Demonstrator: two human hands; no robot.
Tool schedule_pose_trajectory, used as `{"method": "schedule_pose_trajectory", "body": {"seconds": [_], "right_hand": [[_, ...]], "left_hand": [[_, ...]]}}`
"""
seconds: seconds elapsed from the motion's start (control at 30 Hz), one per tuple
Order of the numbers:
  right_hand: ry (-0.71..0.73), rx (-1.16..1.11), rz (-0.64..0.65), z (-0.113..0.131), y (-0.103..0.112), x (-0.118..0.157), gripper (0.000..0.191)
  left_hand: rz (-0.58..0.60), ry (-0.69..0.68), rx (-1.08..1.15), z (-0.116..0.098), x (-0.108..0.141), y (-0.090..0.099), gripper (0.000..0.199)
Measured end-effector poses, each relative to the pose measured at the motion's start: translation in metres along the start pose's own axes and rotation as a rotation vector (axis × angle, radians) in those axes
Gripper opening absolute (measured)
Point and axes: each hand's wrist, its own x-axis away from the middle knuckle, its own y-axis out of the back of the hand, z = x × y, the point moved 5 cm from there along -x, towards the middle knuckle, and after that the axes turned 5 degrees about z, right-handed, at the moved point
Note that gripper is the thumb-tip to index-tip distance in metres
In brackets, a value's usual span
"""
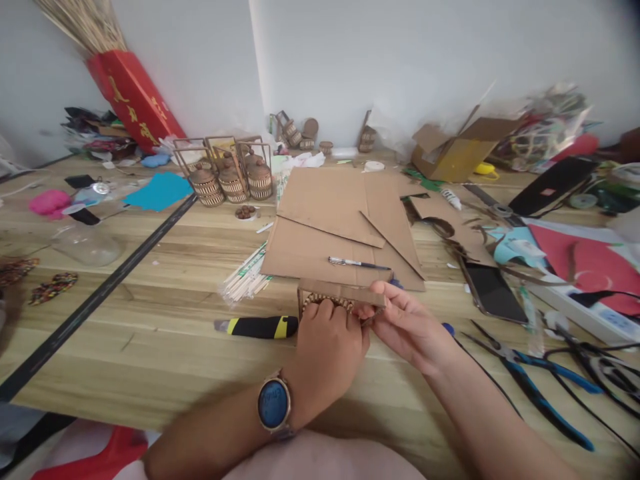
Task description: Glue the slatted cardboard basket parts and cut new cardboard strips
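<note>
Head view: I've got the brown frame [345,292] just this side of the cardboard sheet [325,200], right hand [407,321] pinching its end, left hand [327,347] curled over it (fingertips hidden, can't tell its grip). Three baskets [233,184] look finished; this piece seems part-built.

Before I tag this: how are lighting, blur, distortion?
Head view: soft light, faint shadow on the table beside the left forearm, no harsh glare; head view: bags at upper right blurrier than the held frame; head view: wide-angle stretch, likely exaggerating the tilt of the red box; upper-right corner darkened.
</note>
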Motion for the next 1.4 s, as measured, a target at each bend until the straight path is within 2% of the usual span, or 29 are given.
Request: {"method": "schedule_pose_trajectory", "body": {"seconds": [0.13, 0.2, 0.27, 0.33, 0.37, 0.43, 0.53, 0.73, 0.9, 0.97, 1.03, 1.1, 1.17, 1.23, 1.33, 1.4], "right_hand": [[-0.009, 0.118, 0.023, 0.003, 0.001, 0.003, 0.036], [0.015, 0.312, -0.009, 0.014, 0.014, 0.001, 0.040], [0.060, 0.682, -0.113, 0.035, 0.039, -0.007, 0.045], [0.018, 1.296, -0.363, 0.060, 0.076, -0.018, 0.039], [-0.015, 1.409, -0.449, 0.070, 0.095, -0.025, 0.034], [-0.066, 1.526, -0.537, 0.084, 0.127, -0.038, 0.022], [-0.154, 1.642, -0.540, 0.088, 0.156, -0.052, 0.010], [-0.227, 1.705, -0.513, 0.077, 0.171, -0.057, 0.014], [-0.172, 1.626, -0.563, 0.088, 0.167, -0.049, 0.016], [-0.113, 1.555, -0.586, 0.092, 0.154, -0.036, 0.012], [-0.048, 1.463, -0.563, 0.088, 0.134, -0.016, 0.019], [0.009, 1.343, -0.485, 0.073, 0.107, 0.007, 0.027], [0.072, 1.004, -0.323, 0.046, 0.079, 0.027, 0.030], [0.052, 0.840, -0.242, 0.015, 0.058, 0.041, 0.029], [0.057, 0.709, -0.235, -0.021, 0.041, 0.046, 0.031], [0.063, 0.667, -0.247, -0.036, 0.037, 0.042, 0.033]], "left_hand": [[-0.032, 0.007, -0.001, 0.000, -0.002, -0.002, 0.009], [-0.016, 0.008, 0.011, 0.001, -0.002, -0.004, 0.011], [0.014, 0.006, 0.017, 0.001, -0.001, -0.005, 0.015], [0.042, 0.007, 0.017, 0.002, 0.000, -0.007, 0.017], [0.053, 0.008, 0.017, 0.002, 0.001, -0.008, 0.017], [0.068, 0.011, 0.021, 0.002, 0.001, -0.008, 0.018], [0.083, 0.013, 0.027, 0.001, 0.001, -0.009, 0.019], [0.090, 0.018, 0.027, 0.001, 0.001, -0.010, 0.018], [0.098, 0.019, 0.030, 0.002, 0.000, -0.010, 0.018], [0.105, 0.021, 0.043, 0.002, 0.000, -0.010, 0.018], [0.123, 0.025, 0.055, 0.003, 0.000, -0.009, 0.018], [0.150, 0.019, 0.067, 0.004, 0.000, -0.008, 0.018], [0.171, 0.013, 0.077, 0.006, 0.000, -0.006, 0.019], [0.176, 0.009, 0.081, 0.007, 0.000, -0.004, 0.021], [0.175, -0.001, 0.067, 0.007, -0.001, -0.003, 0.022], [0.168, -0.013, 0.049, 0.006, -0.001, -0.002, 0.022]]}}
